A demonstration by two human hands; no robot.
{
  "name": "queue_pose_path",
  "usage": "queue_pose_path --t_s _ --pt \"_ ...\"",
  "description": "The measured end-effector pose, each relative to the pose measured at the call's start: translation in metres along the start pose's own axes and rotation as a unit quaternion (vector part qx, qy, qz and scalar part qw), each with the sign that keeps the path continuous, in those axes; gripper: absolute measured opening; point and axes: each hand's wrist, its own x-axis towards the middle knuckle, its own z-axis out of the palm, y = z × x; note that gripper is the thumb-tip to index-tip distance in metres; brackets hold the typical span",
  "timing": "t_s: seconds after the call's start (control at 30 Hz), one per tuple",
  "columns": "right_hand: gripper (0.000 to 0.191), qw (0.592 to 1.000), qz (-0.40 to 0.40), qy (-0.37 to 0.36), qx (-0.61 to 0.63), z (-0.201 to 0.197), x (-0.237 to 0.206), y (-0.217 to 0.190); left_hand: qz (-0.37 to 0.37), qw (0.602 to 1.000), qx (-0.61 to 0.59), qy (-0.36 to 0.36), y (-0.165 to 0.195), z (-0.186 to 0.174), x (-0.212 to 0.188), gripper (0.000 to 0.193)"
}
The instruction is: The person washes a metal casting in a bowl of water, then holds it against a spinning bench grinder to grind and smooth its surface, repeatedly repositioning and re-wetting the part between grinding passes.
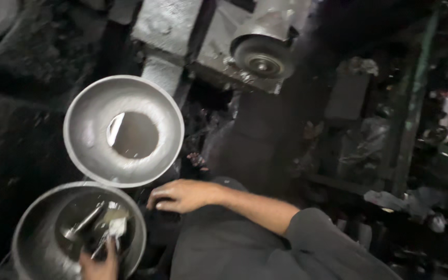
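Two grey metal bowls lie before me. The upper bowl [86, 129] is tilted toward me, its flat round bottom shining. The lower bowl [32, 233] holds a few shiny metal tools [84, 223]. My left hand [99, 265] reaches into the lower bowl from the bottom edge and pinches a small flat metal piece [114, 228]. My right hand [181, 196] lies palm down on dark grey cloth beside the bowls, fingers bent over its edge with nothing in them; its arm comes out of a grey sleeve [333, 243].
A round grinding wheel [263, 57] on a dusty grey machine body [167, 31] sits at the top centre. Dark, dirty ground surrounds the bowls. Green metal posts [413, 103] and cluttered scrap fill the right side.
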Motion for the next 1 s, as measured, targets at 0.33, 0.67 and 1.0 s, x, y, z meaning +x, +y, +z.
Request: queue_pose_path --t_s 0.33,0.67,1.0 --pt "0.026 0.994 0.051 -0.089 -0.028 0.024 0.015 -0.032 0.005 0.993 0.111 0.048 0.034 -0.015 0.018 0.076" --pt "0.029 0.984 0.088 -0.137 -0.072 0.036 0.003 -0.051 -0.107 0.965 0.238 -0.005 0.042 -0.043 0.003 0.070" --pt "0.030 0.979 0.107 -0.151 -0.087 0.044 -0.004 -0.055 -0.131 0.980 0.128 0.078 0.078 -0.136 -0.010 0.062"
